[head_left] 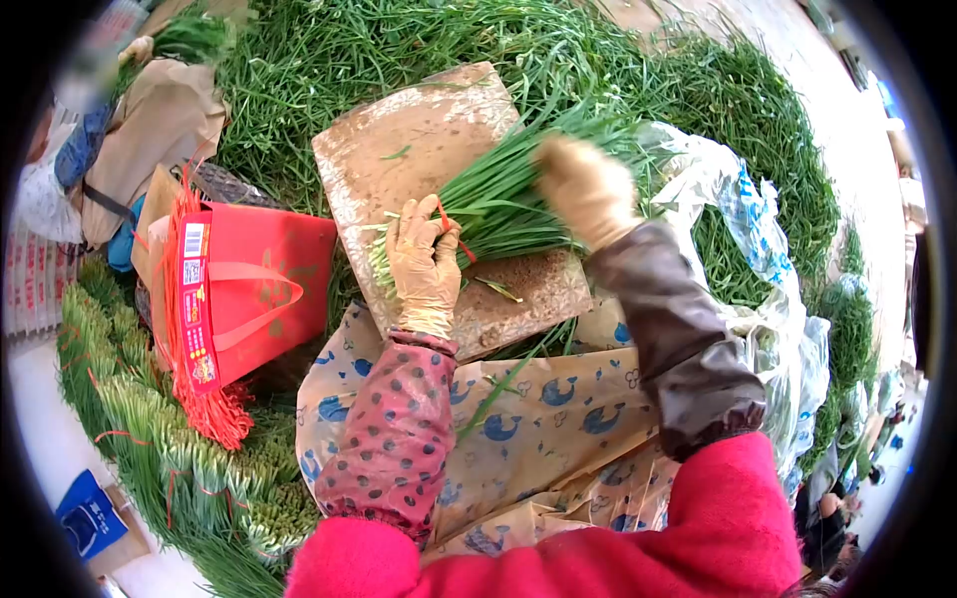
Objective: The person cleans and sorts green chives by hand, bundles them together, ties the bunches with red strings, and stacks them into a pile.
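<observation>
A bunch of long green stalks lies across a worn, soil-stained board, its pale cut ends toward the left. A red tie goes round it near those ends. My left hand, in a tan glove, rests on the bunch at the tie, its fingers closed over the stalks. My right hand, also gloved, is blurred by motion over the leafy part of the bunch; its fingers cannot be made out. Under my forearms is a tan apron with blue whales.
A red bag with red ties hanging from it stands left of the board. Tied bunches are stacked at lower left. Loose greens surround the board. Clear plastic lies at right.
</observation>
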Demonstrator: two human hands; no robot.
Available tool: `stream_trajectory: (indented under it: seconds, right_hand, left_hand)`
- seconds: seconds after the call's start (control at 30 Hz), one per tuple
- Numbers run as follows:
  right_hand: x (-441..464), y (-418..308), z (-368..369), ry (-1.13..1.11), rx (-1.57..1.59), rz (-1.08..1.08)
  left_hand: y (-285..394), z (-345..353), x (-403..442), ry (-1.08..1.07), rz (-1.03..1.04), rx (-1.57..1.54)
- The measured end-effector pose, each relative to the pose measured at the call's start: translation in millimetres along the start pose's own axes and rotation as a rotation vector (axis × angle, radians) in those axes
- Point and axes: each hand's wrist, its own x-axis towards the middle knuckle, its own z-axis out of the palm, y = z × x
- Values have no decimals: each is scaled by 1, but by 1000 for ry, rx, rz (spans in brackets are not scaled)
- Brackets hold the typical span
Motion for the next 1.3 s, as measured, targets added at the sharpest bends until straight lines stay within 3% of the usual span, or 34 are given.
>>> stream_trajectory:
  seconds: [0.03,0.07,0.1,0.17,0.23,0.3,0.33,0.37,0.4,0.43,0.47,0.6,0.83,0.97,1.03,1.1,1.13,1.27,1.3]
  right_hand:
    - [10,31,-16,143,84,18]
    - [37,77,-20,36,138,302]
    - [43,110,-34,113,-69,415]
    - [22,79,-64,310,-462,324]
    - [5,67,-37,448,-225,-363]
    - [-38,-6,-13,161,-319,-550]
    - [-48,-27,3,-55,-168,-621]
    - [-54,-34,20,23,-280,-785]
    - [-49,-35,27,-12,-39,-802]
    - [-37,-39,21,-45,-280,-753]
    - [-21,-32,20,-102,-295,-685]
    - [16,33,4,-178,-189,-507]
    - [32,78,5,-368,-236,-357]
    - [6,31,-63,-208,-296,-337]
    - [4,2,-110,-147,-373,-416]
    - [-20,-49,-163,70,-570,-484]
    - [-25,-63,-186,181,-617,-612]
    - [-37,-117,-248,509,-712,-1044]
    - [-36,-122,-251,402,-399,-1050]
  left_hand:
    - [0,2,-1,16,13,12]
    - [0,4,-2,29,29,24]
    - [0,5,-2,36,23,25]
    - [1,8,-2,76,48,25]
    - [4,9,-2,48,51,55]
    - [9,14,-1,27,54,260]
    - [9,18,-2,-6,56,343]
    - [14,13,-3,-56,149,484]
    - [11,17,-3,-75,151,537]
    - [11,19,-3,-95,147,599]
    - [12,23,-2,-88,62,529]
    - [13,30,-3,-49,127,580]
    - [3,22,-13,43,116,183]
    - [10,2,-10,142,76,79]
    - [23,-16,-5,172,28,27]
    - [43,-33,-3,159,-459,-604]
    - [54,-39,-1,155,-510,-743]
    - [93,-46,11,339,-252,-1073]
    - [95,-46,11,344,-251,-1081]
